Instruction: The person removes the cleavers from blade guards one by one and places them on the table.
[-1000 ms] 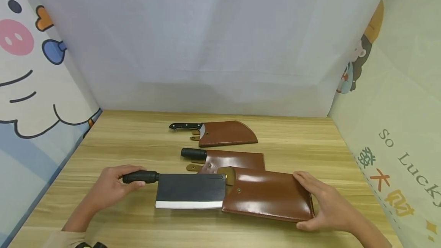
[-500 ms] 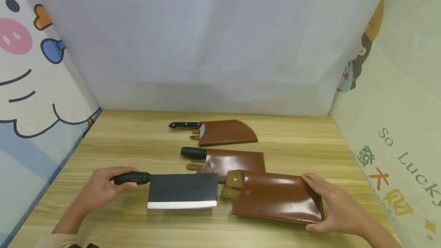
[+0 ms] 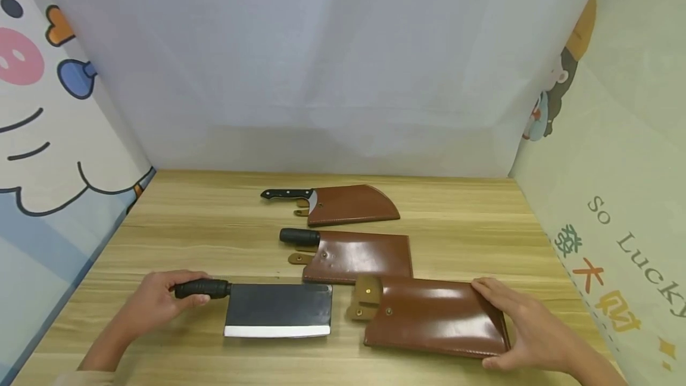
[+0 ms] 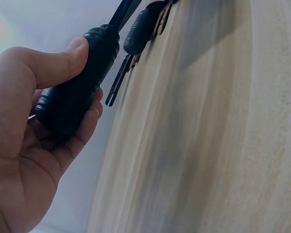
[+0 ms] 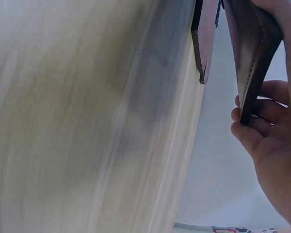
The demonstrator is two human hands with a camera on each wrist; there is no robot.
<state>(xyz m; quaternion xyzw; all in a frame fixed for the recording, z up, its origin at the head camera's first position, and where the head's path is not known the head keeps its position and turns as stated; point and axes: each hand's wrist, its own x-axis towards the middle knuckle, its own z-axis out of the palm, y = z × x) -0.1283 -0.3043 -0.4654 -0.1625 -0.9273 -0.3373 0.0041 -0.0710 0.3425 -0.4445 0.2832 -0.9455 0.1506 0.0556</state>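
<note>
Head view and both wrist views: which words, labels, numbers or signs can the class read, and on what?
"So Lucky", on the right side panel; the last letter meets the picture's edge.
"發大财", below it, same panel; the third character is stylised, so less certain.
Bare cleaver, near sheath, middle sheath, far sheath: nothing readable.
Wrist views: no readable text.

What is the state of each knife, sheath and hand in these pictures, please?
Front cleaver: unsheathed, blade bare.
Left hand: gripping the front cleaver by its handle.
Front sheath: unfastened, no handle showing.
Right hand: holding the front sheath's closed end.
Middle cleaver: sheathed, handle outside.
Middle sheath: unfastened.
Back knife: sheathed, handle outside.
Back sheath: unfastened.
</note>
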